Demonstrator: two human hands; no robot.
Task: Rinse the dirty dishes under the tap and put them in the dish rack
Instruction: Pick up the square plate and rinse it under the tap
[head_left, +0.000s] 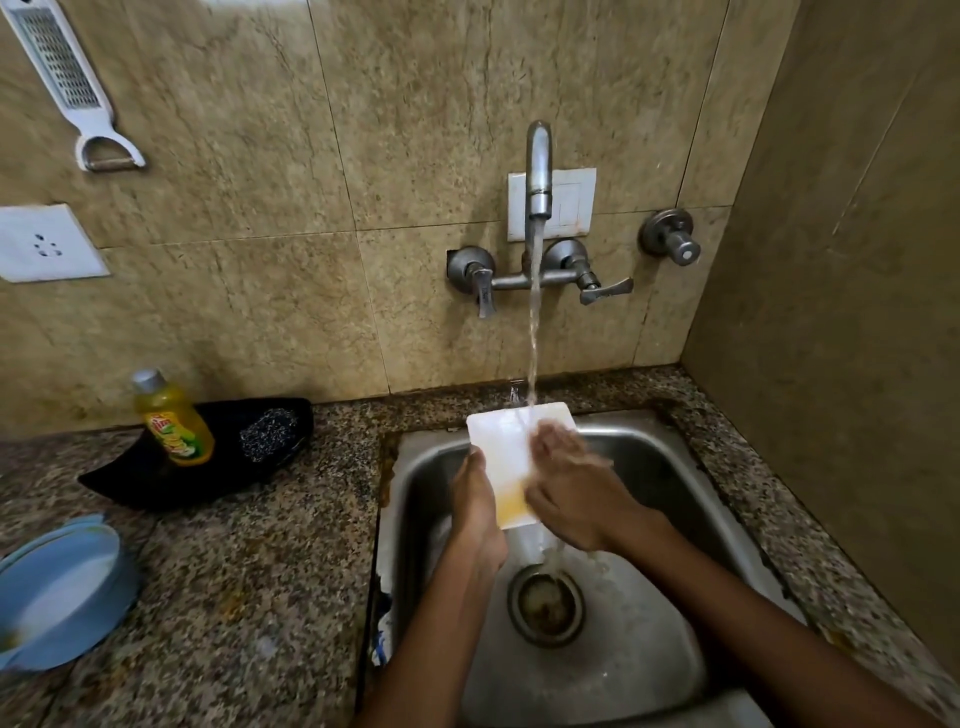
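A white square plate with a yellow stain near its lower edge is tilted under the running stream from the wall tap, over the steel sink. My left hand grips the plate's left edge. My right hand lies on the plate's face with its fingers spread over the wet surface; the fingers are blurred. Water runs off the plate toward the drain.
On the granite counter at left stand stacked blue bowls, a black leaf-shaped dish holding a yellow detergent bottle and a steel scrubber. A grater-peeler hangs on the tiled wall. A side wall rises at right.
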